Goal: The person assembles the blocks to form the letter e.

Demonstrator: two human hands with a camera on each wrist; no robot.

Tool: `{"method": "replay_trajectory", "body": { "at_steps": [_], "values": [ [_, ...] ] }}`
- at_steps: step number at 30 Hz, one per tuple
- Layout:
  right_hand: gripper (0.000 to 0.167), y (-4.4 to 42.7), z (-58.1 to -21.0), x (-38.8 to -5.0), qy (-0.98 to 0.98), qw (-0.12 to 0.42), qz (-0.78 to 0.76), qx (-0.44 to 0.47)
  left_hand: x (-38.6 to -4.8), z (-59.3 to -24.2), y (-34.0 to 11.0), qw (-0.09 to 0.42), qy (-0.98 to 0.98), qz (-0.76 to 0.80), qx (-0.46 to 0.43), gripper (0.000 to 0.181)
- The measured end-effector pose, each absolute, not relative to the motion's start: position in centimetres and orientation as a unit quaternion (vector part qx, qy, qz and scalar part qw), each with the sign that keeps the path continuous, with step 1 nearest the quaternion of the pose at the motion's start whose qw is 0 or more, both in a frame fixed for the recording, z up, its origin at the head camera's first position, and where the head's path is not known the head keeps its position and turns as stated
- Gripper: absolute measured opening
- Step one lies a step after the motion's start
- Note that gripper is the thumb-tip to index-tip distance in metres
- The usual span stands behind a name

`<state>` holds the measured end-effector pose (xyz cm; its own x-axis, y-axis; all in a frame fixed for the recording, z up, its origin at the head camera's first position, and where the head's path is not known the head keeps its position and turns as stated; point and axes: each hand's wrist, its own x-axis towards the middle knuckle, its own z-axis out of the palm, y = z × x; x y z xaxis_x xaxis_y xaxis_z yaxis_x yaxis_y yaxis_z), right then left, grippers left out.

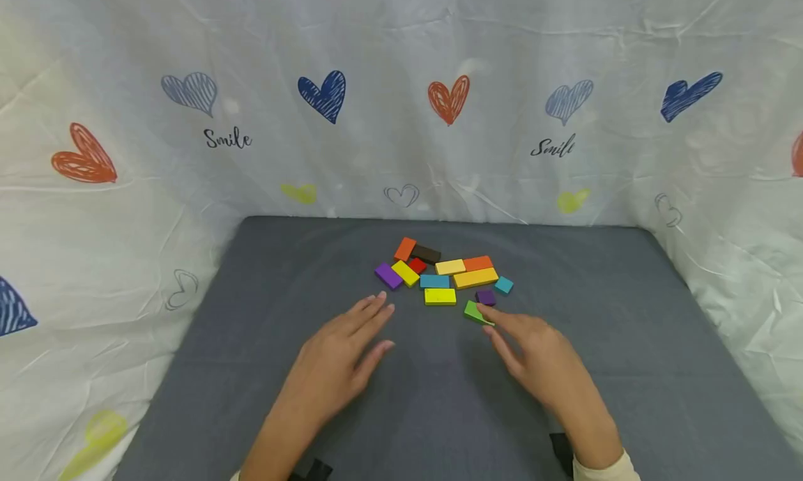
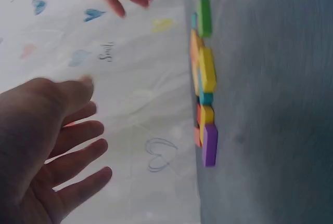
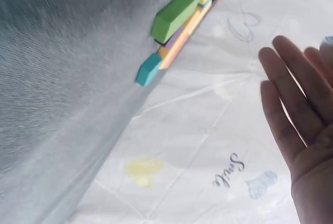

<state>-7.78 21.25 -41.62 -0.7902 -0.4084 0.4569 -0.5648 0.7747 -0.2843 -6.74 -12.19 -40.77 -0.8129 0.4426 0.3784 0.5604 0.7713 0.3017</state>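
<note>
Several coloured blocks lie loosely grouped at the middle of the grey table. My left hand hovers in front of the group with its fingers extended, nearest the purple block and the yellow block; nothing is in it. To the right, my right hand is held above the table, fingers extended and empty. In the head view its fingertips overlap the green block, but the right wrist view shows the hand apart from the green block. A small dark purple block and a teal block lie just beyond.
Further back are an orange block, a black block and a long yellow-orange block. The grey tabletop runs up to a white cloth backdrop printed with hearts, which also hangs at both sides.
</note>
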Motion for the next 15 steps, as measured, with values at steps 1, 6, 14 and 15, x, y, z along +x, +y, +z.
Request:
{"method": "replay_trajectory", "body": {
  "at_steps": [1,6,14,15],
  "values": [
    [0.048,21.3,-41.6,-8.3,-0.921,0.197,0.207,0.264,-7.5,-40.5,-12.4,0.150,-0.929,-0.204,-0.270,0.055],
    [0.030,21.6,-41.4,-11.1,-0.927,0.192,0.208,0.244,-11.5,-40.0,-13.0,0.149,-0.930,-0.188,-0.278,0.048],
    [0.032,22.0,-42.4,-15.1,-0.944,0.131,0.189,0.236,-16.1,-42.1,-12.6,0.080,-0.944,-0.159,-0.279,0.053],
    [0.032,22.1,-42.6,-15.5,-0.946,0.126,0.186,0.235,-16.5,-42.4,-12.5,0.071,-0.945,-0.155,-0.278,0.055]
  ]
}}
